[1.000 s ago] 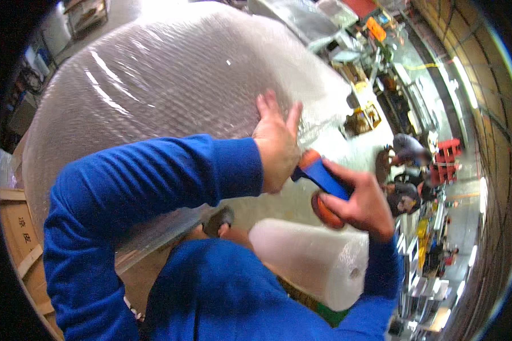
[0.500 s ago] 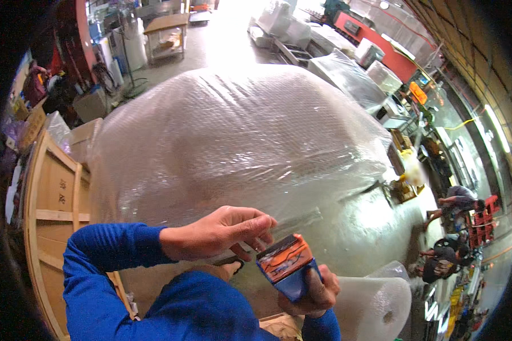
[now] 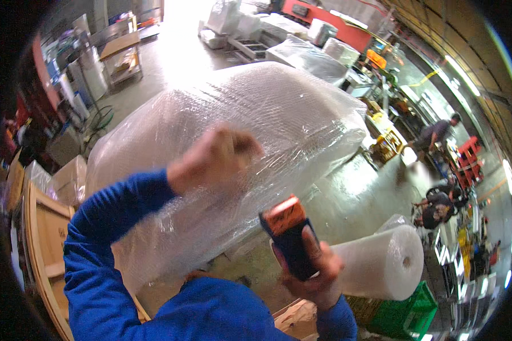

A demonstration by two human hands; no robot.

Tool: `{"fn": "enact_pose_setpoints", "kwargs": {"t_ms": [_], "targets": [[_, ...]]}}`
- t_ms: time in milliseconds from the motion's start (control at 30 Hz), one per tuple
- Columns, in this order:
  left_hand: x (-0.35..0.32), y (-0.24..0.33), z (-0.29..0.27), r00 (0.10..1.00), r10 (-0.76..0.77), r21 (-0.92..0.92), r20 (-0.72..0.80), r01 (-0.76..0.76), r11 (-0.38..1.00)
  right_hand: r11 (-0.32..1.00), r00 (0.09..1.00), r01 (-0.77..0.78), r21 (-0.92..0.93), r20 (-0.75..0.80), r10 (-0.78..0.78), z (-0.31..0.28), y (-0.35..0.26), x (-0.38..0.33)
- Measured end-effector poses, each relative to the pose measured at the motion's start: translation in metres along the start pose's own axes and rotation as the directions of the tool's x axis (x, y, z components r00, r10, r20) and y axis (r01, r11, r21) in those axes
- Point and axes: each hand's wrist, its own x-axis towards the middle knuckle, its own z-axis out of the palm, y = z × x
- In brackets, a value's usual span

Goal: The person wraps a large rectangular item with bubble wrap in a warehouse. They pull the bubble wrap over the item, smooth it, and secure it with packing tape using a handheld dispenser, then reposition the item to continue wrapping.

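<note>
A large bulky object under bubble wrap [image 3: 250,102] fills the middle of the view, its clear film creased and shiny. My left hand [image 3: 219,156] is raised in front of it, smeared by motion, so its fingers cannot be read and anything in them is hidden. Lower and to the right, my right hand [image 3: 318,270] grips a blocky dark blue thing with an orange end [image 3: 287,219]. Its thumb lies along the dark side, and the orange end points up and away from me. The exact kind of this thing cannot be made out.
At right lies a thick roll of bubble wrap [image 3: 381,261] beside a green crate [image 3: 404,312]. A wooden crate panel [image 3: 45,244] stands at the left. Two people, one bending [image 3: 438,133] and one lower down [image 3: 438,207], are at the far right. A wooden-topped table [image 3: 119,45] stands at the back.
My left hand has risen away from the blocky thing toward the wrapped object. My right hand still grips that thing, now tilted more upright. The view has turned, showing the green crate.
</note>
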Motion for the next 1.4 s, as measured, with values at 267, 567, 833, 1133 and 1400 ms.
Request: {"fn": "enact_pose_setpoints", "kwargs": {"t_ms": [267,567,833,1133,1400], "targets": [[0.066,-0.092,-0.040,0.999,0.045,0.546,-0.012,-0.032,0.837,0.974,0.955,-0.225,0.024,0.203,0.216,0.015,-0.040,0.137],[-0.029,-0.082,-0.036,0.884,0.428,0.526,0.187,-0.458,0.716,0.919,0.828,-0.340,-0.202,0.398,0.394,0.026,-0.057,0.148],[-0.083,-0.088,-0.008,0.845,0.492,0.743,0.210,-0.465,0.482,0.929,0.847,-0.294,-0.227,0.388,0.363,0.025,-0.059,0.153],[-0.085,-0.079,-0.011,0.877,0.401,0.833,0.263,-0.416,0.364,0.930,0.849,-0.301,-0.212,0.385,0.363,0.026,-0.053,0.144],[-0.079,-0.095,-0.024,0.705,0.512,0.725,0.491,-0.656,0.209,0.919,0.812,-0.355,-0.171,0.431,0.394,0.017,-0.069,0.134]]}}
